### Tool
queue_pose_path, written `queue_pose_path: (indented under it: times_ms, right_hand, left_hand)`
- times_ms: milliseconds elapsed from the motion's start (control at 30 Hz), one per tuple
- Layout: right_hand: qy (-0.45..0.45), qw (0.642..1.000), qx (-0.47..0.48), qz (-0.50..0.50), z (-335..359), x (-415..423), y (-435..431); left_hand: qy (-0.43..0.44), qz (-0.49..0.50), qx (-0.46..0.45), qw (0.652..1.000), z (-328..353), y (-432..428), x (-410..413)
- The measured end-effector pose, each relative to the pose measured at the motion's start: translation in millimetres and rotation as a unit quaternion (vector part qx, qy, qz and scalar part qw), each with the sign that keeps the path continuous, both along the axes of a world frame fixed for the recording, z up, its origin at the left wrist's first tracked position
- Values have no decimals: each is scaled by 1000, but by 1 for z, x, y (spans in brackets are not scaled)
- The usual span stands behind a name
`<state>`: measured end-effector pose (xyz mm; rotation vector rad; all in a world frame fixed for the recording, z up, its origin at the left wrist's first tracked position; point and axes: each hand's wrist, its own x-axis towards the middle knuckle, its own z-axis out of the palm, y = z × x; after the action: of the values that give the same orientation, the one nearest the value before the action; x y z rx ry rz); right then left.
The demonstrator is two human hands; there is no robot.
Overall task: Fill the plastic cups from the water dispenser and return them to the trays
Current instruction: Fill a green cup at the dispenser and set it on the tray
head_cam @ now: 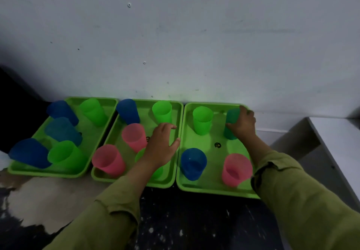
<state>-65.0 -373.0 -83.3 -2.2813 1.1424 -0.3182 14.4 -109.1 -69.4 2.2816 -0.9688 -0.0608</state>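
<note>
Three green trays stand side by side against the wall: a left tray (109, 103), a middle tray (176, 113) and a right tray (188, 185). Each holds several plastic cups in blue, green and pink. My right hand (243, 123) grips a teal cup (230, 117) standing at the back right of the right tray. My left hand (161, 142) hovers over the middle tray with relaxed fingers, holding nothing, and partly hides a green cup (139, 155). A blue cup (192, 163) and a pink cup (235, 169) stand at the front of the right tray. No water dispenser is in view.
The trays sit on a dark, speckled counter (194, 220) with a pale worn patch at the left. A white wall (175, 45) rises right behind them. A light ledge (335, 133) runs along the right. Darkness lies at the far left.
</note>
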Motion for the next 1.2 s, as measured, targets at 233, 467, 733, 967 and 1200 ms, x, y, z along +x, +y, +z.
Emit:
queue_pose_path:
  times_ms: [233,467,733,967,1200]
  right_hand:
    - [-89,996,-18,-19,12,-5,3]
    - [-202,975,-85,26,87,-1,39]
    - [-244,962,-22,117,143,24,140]
    - [-266,953,-27,145,150,61,256]
    - [-274,951,25,138,131,120,377]
  left_hand:
    - [16,-24,12,1000,6,0,8]
    - [-9,-68,-10,998,35,4,17]
    - [38,-69,-111,991,77,16,27]
    - [67,-67,-217,972,79,100,64]
    - [67,-62,-229,969,61,218,127]
